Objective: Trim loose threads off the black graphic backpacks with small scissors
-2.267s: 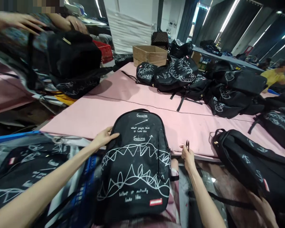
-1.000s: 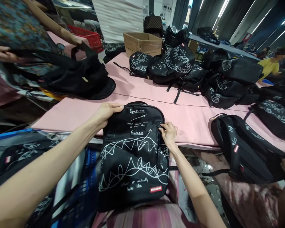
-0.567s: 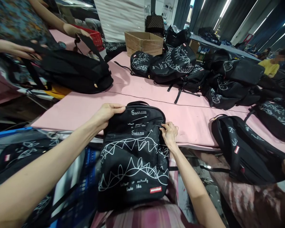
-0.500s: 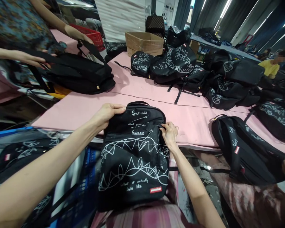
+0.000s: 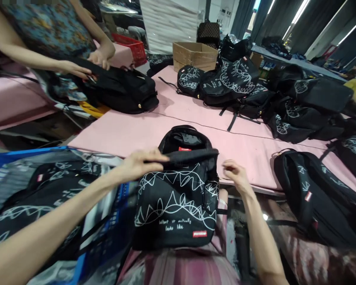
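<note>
A black backpack (image 5: pixel 178 198) with white scribbles and lettering stands upright on my lap against the table edge. Its top front panel is folded down, showing the dark inside and a small red label (image 5: pixel 184 149). My left hand (image 5: pixel 146 161) grips the left end of that folded panel, fingers closed over it. Just off the bag's right side, my right hand (image 5: pixel 235 170) hovers with curled fingers and nothing visible in them; it is slightly blurred. The panel's edge is smeared by motion too.
Pink-covered table (image 5: pixel 192 113) ahead, with piled black backpacks (image 5: pixel 234 81) and a cardboard box (image 5: pixel 194 55). Left, a blue crate (image 5: pixel 99 237) holds more bags. Across the table, a co-worker's hands (image 5: pixel 99 59) handle a black bag (image 5: pixel 127 91). Another backpack (image 5: pixel 317 194) lies at right.
The backpack's top was up and closed; now it is open, its front panel folded down. My right hand has left the bag's right edge and moved right. The view has shifted left.
</note>
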`<state>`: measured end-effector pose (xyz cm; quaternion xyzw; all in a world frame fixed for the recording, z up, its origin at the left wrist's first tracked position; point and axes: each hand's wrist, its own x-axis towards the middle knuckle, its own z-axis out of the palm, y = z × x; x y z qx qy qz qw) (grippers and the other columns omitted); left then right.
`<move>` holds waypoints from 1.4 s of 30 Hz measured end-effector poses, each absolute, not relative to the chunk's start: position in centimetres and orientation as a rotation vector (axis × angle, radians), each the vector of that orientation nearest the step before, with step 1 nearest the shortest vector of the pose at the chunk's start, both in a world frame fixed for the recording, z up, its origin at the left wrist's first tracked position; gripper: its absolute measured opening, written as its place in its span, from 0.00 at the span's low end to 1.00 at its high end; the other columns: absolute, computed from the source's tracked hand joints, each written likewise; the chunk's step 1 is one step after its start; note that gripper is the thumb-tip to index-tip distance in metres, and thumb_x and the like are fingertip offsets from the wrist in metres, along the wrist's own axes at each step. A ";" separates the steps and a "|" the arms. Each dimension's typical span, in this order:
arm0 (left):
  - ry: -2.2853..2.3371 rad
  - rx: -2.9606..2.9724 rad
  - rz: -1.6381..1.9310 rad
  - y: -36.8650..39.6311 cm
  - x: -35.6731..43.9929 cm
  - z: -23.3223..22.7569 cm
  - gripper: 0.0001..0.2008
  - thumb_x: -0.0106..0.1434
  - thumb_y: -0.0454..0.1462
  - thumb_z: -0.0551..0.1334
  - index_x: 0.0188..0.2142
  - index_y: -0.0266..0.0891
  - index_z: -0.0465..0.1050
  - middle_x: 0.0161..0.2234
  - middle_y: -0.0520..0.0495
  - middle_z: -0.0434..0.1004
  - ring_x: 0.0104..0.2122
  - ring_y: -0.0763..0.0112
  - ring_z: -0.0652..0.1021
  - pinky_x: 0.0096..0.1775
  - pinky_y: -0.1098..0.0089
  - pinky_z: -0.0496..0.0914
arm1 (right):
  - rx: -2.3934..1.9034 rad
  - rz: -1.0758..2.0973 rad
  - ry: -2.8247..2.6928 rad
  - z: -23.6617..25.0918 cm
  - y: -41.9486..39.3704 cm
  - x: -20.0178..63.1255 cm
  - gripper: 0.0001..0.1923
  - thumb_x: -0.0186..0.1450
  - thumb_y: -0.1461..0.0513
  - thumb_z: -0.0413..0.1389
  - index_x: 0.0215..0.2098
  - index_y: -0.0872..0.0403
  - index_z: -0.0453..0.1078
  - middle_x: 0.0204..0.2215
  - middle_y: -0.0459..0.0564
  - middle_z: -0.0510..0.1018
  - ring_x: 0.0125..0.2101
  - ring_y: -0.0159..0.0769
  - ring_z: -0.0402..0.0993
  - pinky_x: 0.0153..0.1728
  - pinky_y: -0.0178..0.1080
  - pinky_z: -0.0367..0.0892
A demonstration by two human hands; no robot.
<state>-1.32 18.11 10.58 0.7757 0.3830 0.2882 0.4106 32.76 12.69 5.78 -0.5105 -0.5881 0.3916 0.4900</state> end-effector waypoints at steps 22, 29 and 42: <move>0.735 2.845 0.374 4.0 -3.9 1.5 0.14 0.62 0.30 0.54 0.46 0.43 0.70 0.34 0.47 0.74 0.35 0.69 0.71 0.38 0.68 0.64 | -1.595 1.071 -0.738 -0.9 4.3 29.1 0.19 0.51 0.49 0.60 0.26 0.54 0.63 0.17 0.38 0.59 0.17 0.25 0.51 0.18 0.31 0.49; 1.053 2.376 0.585 15.1 1.3 7.6 0.16 0.67 0.40 0.48 0.49 0.41 0.70 0.41 0.48 0.76 0.39 0.72 0.74 0.42 0.73 0.66 | -1.595 1.096 -1.028 -0.4 1.9 26.0 0.20 0.52 0.50 0.58 0.21 0.52 0.54 0.17 0.39 0.54 0.20 0.27 0.49 0.22 0.32 0.51; 0.891 2.480 -0.165 19.0 7.3 1.2 0.15 0.59 0.35 0.59 0.46 0.44 0.73 0.56 0.44 0.65 0.54 0.57 0.66 0.54 0.55 0.56 | -1.662 1.138 -0.964 -0.9 0.1 28.1 0.20 0.51 0.48 0.58 0.21 0.52 0.55 0.19 0.40 0.54 0.22 0.29 0.50 0.23 0.32 0.51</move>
